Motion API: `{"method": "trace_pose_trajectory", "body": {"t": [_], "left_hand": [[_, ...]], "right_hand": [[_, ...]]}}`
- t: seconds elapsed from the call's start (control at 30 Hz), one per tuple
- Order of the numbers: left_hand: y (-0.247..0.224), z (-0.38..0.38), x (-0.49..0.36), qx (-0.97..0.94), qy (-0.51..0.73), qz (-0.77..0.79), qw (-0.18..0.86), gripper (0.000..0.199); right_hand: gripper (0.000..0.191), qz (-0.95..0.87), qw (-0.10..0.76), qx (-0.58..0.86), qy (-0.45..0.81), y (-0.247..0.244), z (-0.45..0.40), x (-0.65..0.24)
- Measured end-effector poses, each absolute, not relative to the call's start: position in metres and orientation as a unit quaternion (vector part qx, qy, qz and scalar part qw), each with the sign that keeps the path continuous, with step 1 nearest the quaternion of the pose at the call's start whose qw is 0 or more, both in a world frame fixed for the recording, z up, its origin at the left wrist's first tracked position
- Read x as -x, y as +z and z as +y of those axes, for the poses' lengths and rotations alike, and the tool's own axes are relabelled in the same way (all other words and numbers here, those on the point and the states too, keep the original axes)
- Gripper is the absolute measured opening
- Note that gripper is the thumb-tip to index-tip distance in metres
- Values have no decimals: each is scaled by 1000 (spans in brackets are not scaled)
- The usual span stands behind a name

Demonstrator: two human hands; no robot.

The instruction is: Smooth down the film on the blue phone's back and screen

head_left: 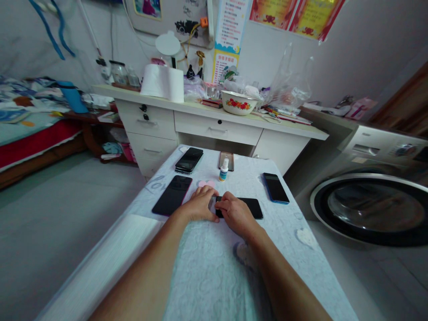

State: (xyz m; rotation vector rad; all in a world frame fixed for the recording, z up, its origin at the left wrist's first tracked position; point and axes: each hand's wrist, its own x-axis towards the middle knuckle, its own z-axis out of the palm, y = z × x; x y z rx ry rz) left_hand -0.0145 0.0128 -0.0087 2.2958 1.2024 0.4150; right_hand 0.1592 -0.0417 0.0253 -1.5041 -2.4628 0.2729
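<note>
A black phone (254, 208) lies sideways on the cloth-covered table (207, 267). My left hand (201, 204) is at its left end, thumb and fingers apart around that edge. On the phone's left part rests my right hand (233, 211), its fingers bent and pressed together; whatever they may pinch is hidden. A larger dark phone with a reddish edge (173, 195) lies left of my left hand. Beyond the hands stands a small white spray bottle (224, 170), and behind it lies a brownish phone or case (226, 161).
Stacked phones (189, 160) lie at the table's back left, a blue-edged phone (276, 188) at the right. Behind stands a white desk (217, 127) with a floral bowl (238, 103) and paper roll (162, 83). A washing machine (374, 187) is at the right.
</note>
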Motion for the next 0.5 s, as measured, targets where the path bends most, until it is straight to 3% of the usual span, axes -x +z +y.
{"method": "trace_pose_trajectory", "body": {"t": [0.5], "left_hand": [[-8, 14, 17, -852, 143, 432, 261, 79]], "right_hand": [[24, -862, 118, 473, 137, 26, -44, -166]]}}
